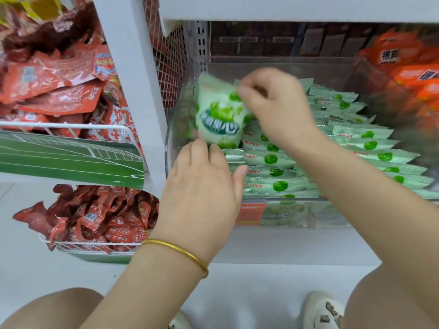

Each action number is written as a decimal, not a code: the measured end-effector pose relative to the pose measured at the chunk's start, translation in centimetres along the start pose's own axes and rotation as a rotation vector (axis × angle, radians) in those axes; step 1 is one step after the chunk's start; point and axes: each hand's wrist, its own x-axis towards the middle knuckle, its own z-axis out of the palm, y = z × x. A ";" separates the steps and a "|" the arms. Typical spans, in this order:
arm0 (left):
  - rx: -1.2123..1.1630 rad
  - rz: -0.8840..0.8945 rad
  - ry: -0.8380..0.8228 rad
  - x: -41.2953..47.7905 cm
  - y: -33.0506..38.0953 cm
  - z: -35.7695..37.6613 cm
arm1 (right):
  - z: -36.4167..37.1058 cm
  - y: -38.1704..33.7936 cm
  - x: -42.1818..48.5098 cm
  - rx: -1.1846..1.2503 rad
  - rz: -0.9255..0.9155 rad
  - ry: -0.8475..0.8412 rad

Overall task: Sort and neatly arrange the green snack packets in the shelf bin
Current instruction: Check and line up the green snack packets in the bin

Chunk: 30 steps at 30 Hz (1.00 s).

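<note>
A clear plastic shelf bin (332, 210) holds several pale green snack packets (370, 157) lying in overlapping rows. My right hand (275, 108) pinches the upper edge of one green packet (218, 115) and holds it up, face toward me, over the bin's left side. My left hand (204, 184) reaches into the bin's front left corner, its fingertips touching the lower edge of that raised packet and its thumb resting on the stacked packets. A gold bangle sits on the left wrist.
A white shelf post (140, 91) separates the bin from wire baskets of red snack packets (52, 79) on the left, with another basket (95, 219) lower down. Orange packets (403, 67) fill the bin to the right. My knees and a shoe (325, 312) show below.
</note>
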 end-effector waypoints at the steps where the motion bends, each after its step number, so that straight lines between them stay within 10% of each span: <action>1: 0.003 0.001 0.000 0.0 0.0 0.0 | -0.6 0.1 0.1 0.067 0.049 0.088; 14: -0.077 0.002 -0.009 0.9 0.3 0.2 | -5.4 3.0 -2.4 0.447 0.376 0.154; 22: -0.877 -0.052 0.049 2.5 1.3 -1.9 | -5.2 2.0 -3.7 0.543 0.321 0.081; 30: -1.177 -0.081 -0.012 2.9 1.3 -1.1 | -5.1 1.5 -4.1 0.751 0.386 -0.118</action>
